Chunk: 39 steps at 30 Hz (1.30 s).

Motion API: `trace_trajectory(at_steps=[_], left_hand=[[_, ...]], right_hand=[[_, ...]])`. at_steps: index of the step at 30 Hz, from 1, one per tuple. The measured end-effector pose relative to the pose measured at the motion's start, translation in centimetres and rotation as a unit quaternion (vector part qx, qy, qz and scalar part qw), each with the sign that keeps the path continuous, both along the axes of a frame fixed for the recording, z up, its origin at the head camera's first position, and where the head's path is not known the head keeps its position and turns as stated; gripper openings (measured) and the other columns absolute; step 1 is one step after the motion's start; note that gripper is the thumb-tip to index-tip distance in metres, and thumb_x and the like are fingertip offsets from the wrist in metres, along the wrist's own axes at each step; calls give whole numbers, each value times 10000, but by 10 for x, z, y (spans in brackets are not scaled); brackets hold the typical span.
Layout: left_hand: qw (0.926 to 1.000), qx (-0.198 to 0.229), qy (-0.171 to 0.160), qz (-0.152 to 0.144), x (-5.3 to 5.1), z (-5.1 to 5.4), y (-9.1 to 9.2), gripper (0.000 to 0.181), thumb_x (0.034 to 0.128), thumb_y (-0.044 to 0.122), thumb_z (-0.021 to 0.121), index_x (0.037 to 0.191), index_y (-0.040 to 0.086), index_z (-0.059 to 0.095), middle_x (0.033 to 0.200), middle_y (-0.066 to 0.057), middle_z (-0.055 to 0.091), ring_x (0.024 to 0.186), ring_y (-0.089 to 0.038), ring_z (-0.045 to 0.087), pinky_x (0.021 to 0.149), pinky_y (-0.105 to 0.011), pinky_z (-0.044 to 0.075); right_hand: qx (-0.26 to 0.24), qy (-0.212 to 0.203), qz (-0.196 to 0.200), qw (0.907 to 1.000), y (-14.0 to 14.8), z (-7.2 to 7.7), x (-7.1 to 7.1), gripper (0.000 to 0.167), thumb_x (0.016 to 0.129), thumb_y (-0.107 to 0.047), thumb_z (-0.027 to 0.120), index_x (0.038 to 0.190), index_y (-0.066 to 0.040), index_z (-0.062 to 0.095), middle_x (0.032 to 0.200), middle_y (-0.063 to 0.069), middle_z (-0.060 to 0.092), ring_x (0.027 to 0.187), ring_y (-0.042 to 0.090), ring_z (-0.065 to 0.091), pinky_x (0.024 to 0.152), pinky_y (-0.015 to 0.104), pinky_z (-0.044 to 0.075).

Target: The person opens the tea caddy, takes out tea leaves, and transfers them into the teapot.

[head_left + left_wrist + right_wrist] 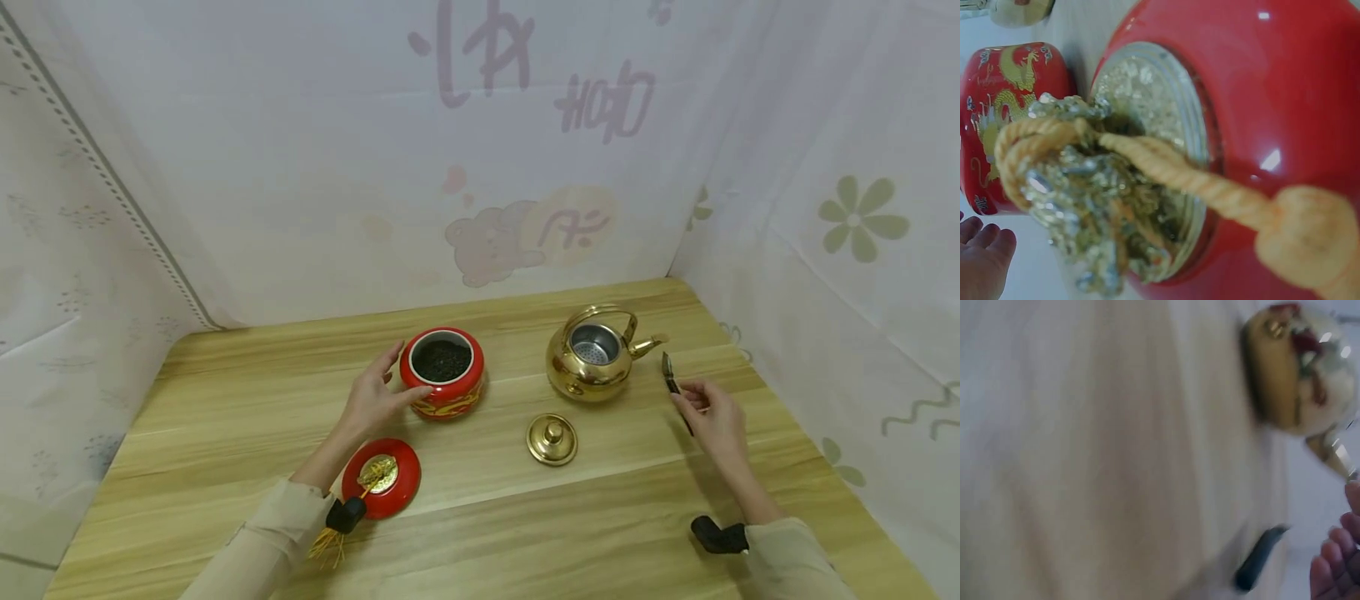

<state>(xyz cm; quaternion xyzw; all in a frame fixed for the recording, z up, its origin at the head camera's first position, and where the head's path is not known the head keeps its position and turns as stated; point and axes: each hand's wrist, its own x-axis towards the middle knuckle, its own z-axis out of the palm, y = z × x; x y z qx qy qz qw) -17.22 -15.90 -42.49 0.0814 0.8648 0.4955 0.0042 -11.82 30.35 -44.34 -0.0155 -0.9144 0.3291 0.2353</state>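
A red jar (pixel 447 400) (pixel 1007 125) with a gold dragon stands uncovered, dark loose bits inside. My left hand (pixel 375 396) (pixel 984 259) is at its left side, fingers spread, thumb by its front; contact is unclear. My right hand (pixel 712 417) (pixel 1341 559) pinches a small scoop (pixel 668 371) by its dark handle, metal tip upward, right of a gold teapot (pixel 588 379) (pixel 1300 372). The teapot is lidless, showing a perforated strainer (pixel 597 350). Its spout points right, towards the scoop tip.
The gold lid (pixel 552 440) lies in front of the teapot. Below my left forearm lies the red lid (pixel 401 487) (pixel 1285 100) with its gold knob and yellow tassel (pixel 327 546). Printed cloth (pixel 337 167) hangs behind and at both sides of the wooden table (pixel 480 542).
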Motion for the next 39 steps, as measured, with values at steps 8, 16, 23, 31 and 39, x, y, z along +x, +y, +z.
trace_trajectory(at_steps=[8,16,23,31,39], left_hand=[[9999,-40,-58,-156,-2,-5,-2,891,782,215,778,1470,-7,257,1507,-193,297,1381,-352,290,1090,-494,315],[9993,171,-139,-292,-2,-6,-2,926,774,220,784,1479,-5,228,1517,-179,282,1389,-343,277,1093,-498,304],[9985,404,-197,-299,-3,-8,-1,923,772,196,786,1483,10,227,1528,-165,263,1397,-340,257,1094,-484,303],[9944,905,-352,-412,4,1,3,885,795,105,754,1477,-29,206,1533,-210,212,1407,-368,204,1093,-479,292],[9929,1060,-330,-429,-3,-13,0,898,789,117,760,1485,-2,205,1534,-196,225,1402,-353,230,1080,-444,321]], right_hand=[[812,-1002,48,9916,20,-18,6,268,823,-67,708,977,127,607,794,222,609,686,330,598,549,365,472],[1175,-1741,18,9777,26,-24,9,277,863,-125,662,955,117,564,757,201,577,614,245,523,500,319,401],[1209,-1935,-22,9736,28,-23,10,186,877,-75,624,893,98,560,755,208,600,597,238,552,478,322,416],[1272,-2214,-169,9667,31,-17,9,186,882,-88,587,877,97,564,744,210,607,586,236,543,472,330,408],[1103,-1110,-647,9856,38,-9,9,160,860,-47,622,899,98,567,750,266,630,526,263,547,415,301,354]])
